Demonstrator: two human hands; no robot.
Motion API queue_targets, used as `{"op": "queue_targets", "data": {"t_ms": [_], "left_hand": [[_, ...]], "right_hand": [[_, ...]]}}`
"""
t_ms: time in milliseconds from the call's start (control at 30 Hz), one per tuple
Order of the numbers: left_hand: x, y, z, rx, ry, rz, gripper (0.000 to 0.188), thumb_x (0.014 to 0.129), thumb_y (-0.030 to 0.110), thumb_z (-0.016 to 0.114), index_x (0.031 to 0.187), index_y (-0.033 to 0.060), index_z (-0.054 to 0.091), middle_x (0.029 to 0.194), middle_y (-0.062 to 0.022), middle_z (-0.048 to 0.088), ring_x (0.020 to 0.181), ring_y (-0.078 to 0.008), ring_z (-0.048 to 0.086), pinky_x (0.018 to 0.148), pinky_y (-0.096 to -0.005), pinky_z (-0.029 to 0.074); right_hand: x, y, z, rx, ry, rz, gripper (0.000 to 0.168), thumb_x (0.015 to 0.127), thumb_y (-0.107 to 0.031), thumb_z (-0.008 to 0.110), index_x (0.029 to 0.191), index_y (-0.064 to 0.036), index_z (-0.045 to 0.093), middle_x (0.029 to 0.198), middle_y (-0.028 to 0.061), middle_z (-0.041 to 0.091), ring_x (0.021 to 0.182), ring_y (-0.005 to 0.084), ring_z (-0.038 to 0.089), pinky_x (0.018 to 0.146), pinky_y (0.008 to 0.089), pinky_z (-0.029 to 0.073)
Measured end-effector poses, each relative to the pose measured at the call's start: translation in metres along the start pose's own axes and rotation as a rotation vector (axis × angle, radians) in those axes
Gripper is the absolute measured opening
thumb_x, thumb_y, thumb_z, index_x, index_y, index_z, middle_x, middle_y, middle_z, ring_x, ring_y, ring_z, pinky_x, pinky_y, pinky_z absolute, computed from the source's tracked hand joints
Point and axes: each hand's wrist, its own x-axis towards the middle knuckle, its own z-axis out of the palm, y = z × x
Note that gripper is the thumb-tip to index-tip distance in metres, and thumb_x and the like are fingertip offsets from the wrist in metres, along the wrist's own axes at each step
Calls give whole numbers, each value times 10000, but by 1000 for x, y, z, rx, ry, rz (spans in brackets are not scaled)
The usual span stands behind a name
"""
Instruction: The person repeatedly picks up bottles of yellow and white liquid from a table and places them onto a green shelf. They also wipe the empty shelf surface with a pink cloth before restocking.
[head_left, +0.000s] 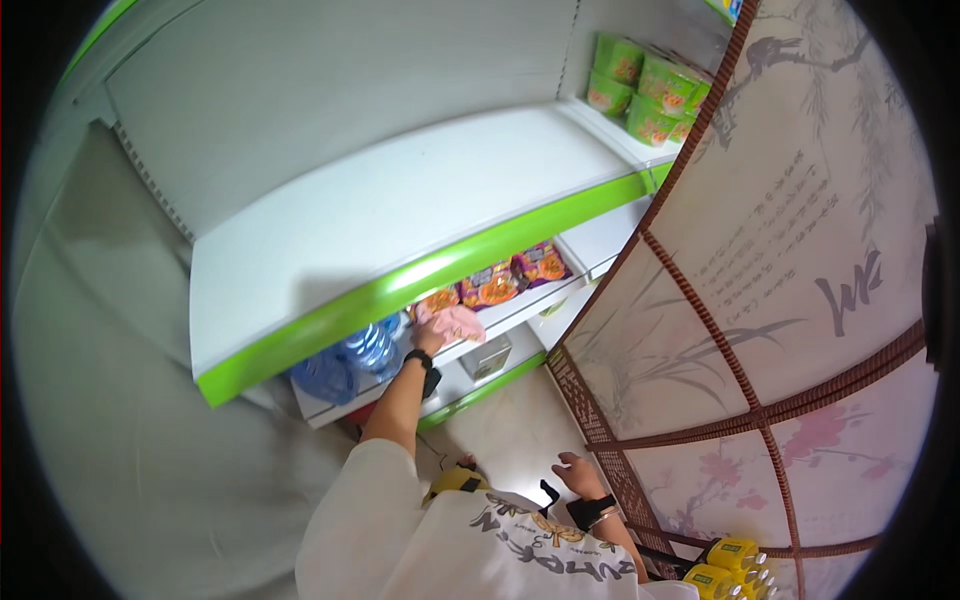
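Note:
My left hand (429, 335) reaches onto the middle shelf (517, 313) of a white shelving unit and grips a pink cloth (459, 324). The cloth lies at the shelf's front, against purple noodle packets (491, 285) standing in a row behind it. To the left of that hand are large clear-blue plastic water bottles (367, 349), partly under the shelf above. My right hand (579, 474) hangs low in front of my body, beside the folding screen, with fingers loosely bent and holding nothing.
A wide upper shelf (420, 187) with a green front edge overhangs the left hand. Green tubs (652, 82) are stacked at the far right. A box (489, 358) stands on the bottom shelf. A brown-framed folding screen (720, 300) rises at right, near yellow-labelled bottles (731, 555).

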Motion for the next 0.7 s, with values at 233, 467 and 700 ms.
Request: {"op": "queue_targets", "data": {"t_ms": [233, 467, 700], "left_hand": [[-111, 90, -41, -559, -467, 296, 474, 718, 67, 693, 1172, 50, 556, 978, -85, 578, 888, -167, 545, 769, -305, 455], [-221, 214, -195, -653, -633, 520, 512, 811, 11, 610, 1297, 22, 450, 1241, -97, 474, 1100, -166, 488, 920, -281, 396], [-221, 262, -225, -893, -275, 533, 466, 786, -34, 611, 1237, 16, 502, 1326, -136, 431, 1230, -227, 422, 1031, -331, 325]], "right_hand": [[73, -56, -13, 49, 66, -158, 509, 761, -178, 694, 1206, -19, 504, 1078, 209, 593, 848, 279, 637, 725, 348, 508], [127, -190, -56, 557, -285, -511, 780, 704, -95, 744, 1365, -53, 331, 1202, 135, 524, 1020, 184, 547, 835, 290, 460], [152, -255, -184, 807, -430, -669, 724, 684, 38, 647, 1344, -70, 368, 1257, 43, 475, 1169, 132, 421, 981, 279, 343]]}}
